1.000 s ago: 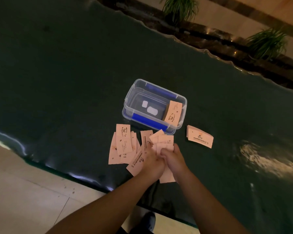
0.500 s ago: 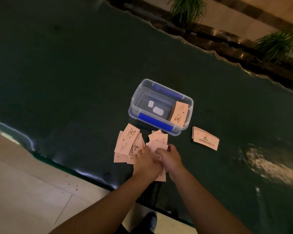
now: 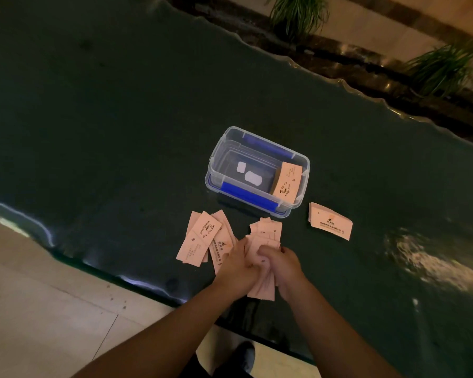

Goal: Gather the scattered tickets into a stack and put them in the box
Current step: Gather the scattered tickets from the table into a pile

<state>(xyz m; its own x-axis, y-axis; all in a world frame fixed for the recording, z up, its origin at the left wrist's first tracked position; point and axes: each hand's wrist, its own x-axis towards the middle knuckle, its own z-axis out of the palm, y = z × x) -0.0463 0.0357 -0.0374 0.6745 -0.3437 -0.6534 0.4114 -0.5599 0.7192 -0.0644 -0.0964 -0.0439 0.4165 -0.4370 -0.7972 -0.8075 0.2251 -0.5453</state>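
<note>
Head view looks down on a dark green counter (image 3: 107, 110) with a wavy glossy edge. Just below the frame's centre, the left hand (image 3: 236, 264) and the right hand (image 3: 283, 264) meet, and each grip is closed on a loose bunch of pale pink tickets (image 3: 262, 241) held between them; the bunch fans out above the fingers and pokes out below the wrists. Just left of the hands, more scattered tickets (image 3: 200, 238) lie overlapping flat on the counter, one touching the left hand's knuckles. Above the hands, near the frame's middle, stands a clear plastic box (image 3: 216, 170) with blue latches on its long sides. Inside it, a small stack of tickets (image 3: 286, 184) leans against the right end wall, and two white patches show on its floor. Right of the box, apart from it, another ticket stack (image 3: 329, 221) lies on the counter. Two potted plants (image 3: 298, 15) sit beyond the counter's far edge at upper right. A dark shoe (image 3: 247, 356) shows on the pale tiled floor (image 3: 38, 309) at bottom.
</note>
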